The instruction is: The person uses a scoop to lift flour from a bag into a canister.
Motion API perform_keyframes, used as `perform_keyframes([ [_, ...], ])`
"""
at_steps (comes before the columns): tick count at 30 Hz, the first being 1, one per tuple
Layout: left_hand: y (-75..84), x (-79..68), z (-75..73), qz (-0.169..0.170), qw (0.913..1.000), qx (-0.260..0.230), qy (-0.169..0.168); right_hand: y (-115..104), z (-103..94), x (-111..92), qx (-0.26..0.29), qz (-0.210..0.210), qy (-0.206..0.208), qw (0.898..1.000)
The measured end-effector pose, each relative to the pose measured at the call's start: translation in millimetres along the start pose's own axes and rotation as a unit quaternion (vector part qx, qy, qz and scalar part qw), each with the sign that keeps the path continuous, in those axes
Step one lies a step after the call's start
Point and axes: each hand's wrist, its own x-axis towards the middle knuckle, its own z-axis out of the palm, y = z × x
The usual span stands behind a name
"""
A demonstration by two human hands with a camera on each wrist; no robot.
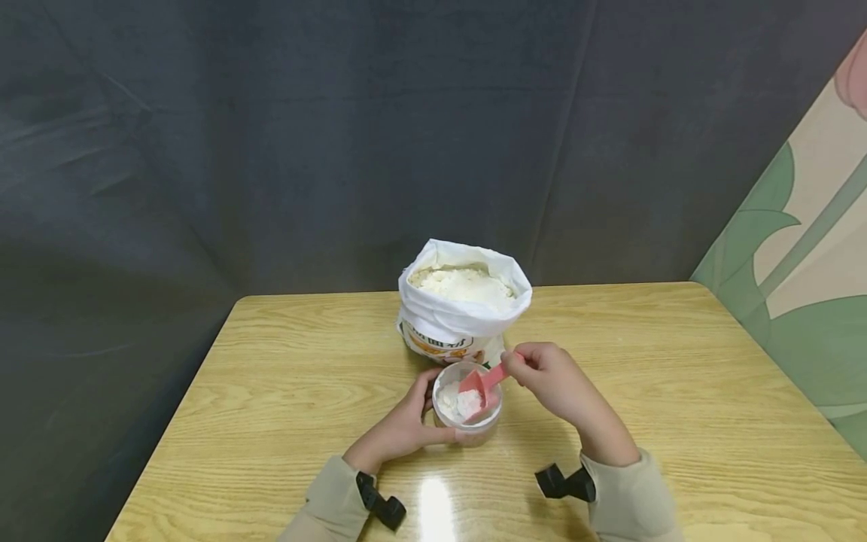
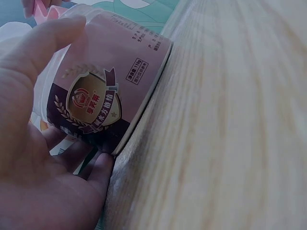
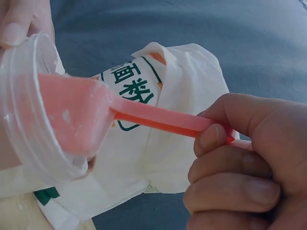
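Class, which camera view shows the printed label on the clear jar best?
The left wrist view: the jar fills it, label facing the camera. The head view shows only its open top with flour; the right wrist view only its clear rim.

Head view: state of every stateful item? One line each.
flour bag: open, top rolled down, upright, filled with flour
clear jar: open, upright on table, some flour inside
pink scoop: tilted into the jar's mouth
left hand: grips the jar
right hand: pinches the scoop handle
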Motion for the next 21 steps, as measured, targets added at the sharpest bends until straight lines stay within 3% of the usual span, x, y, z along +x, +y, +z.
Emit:
perform_keyframes([
  [21,-0.7,0.5,0.6,-0.003,1.0000,0.006,0.005,-14.1,-5.8,-10.8,-0.055,-0.032,0.079,0.995],
])
